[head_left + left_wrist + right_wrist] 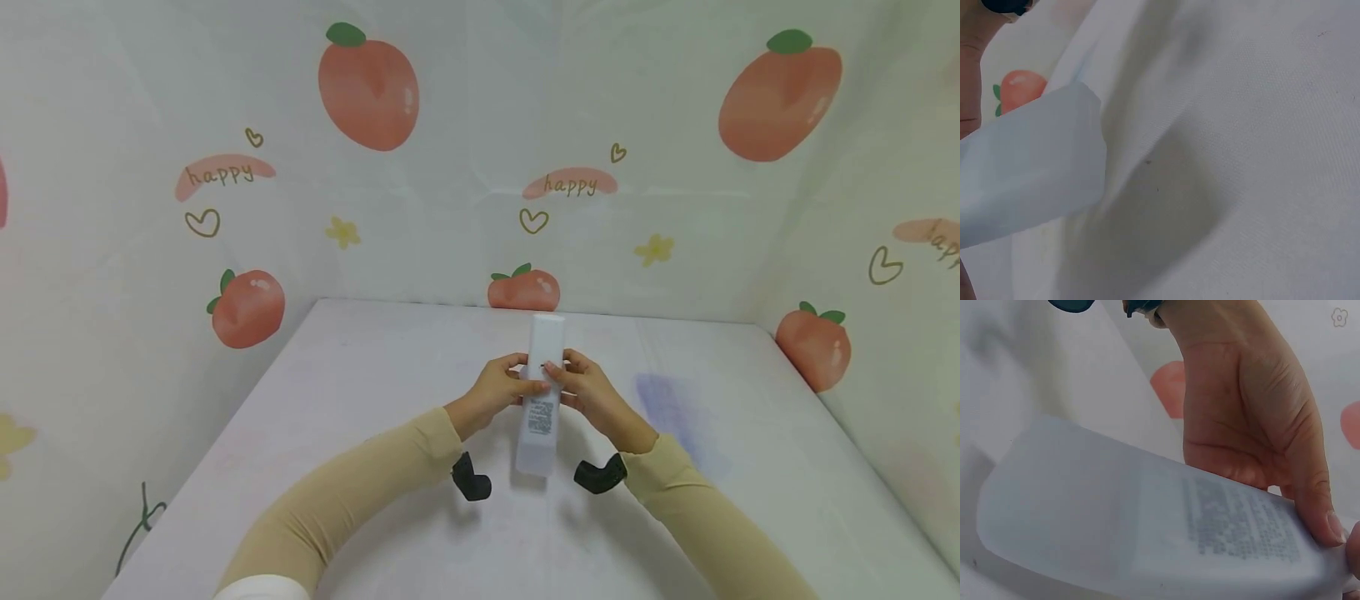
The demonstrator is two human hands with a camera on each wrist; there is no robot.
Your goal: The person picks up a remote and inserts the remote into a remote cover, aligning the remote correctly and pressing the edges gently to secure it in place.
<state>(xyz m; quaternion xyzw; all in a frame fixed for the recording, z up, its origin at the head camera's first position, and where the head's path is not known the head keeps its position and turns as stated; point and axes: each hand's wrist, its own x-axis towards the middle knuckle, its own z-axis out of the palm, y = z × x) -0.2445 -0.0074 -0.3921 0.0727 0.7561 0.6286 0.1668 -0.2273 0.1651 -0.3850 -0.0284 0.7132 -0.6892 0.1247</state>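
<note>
A long white container [546,337] with a translucent lower end and a block of dark print [1229,519] is held tilted above the table. My left hand [491,392] grips its left side, thumb across the front face. From the right, my right hand [596,396] holds it too, thumb on the front a little higher. The translucent end fills the left of the left wrist view, where the container [1035,165] casts a shadow on the cloth. In the right wrist view, the left hand [1247,406] has its thumb along the printed face.
A white cloth covers the table [360,350], with a purple-blue smudge [667,408] at the right. Behind and beside it hang white curtains [465,108] printed with peaches. Black wrist devices [600,475] sit below both wrists. A green cord [142,521] shows at the left edge.
</note>
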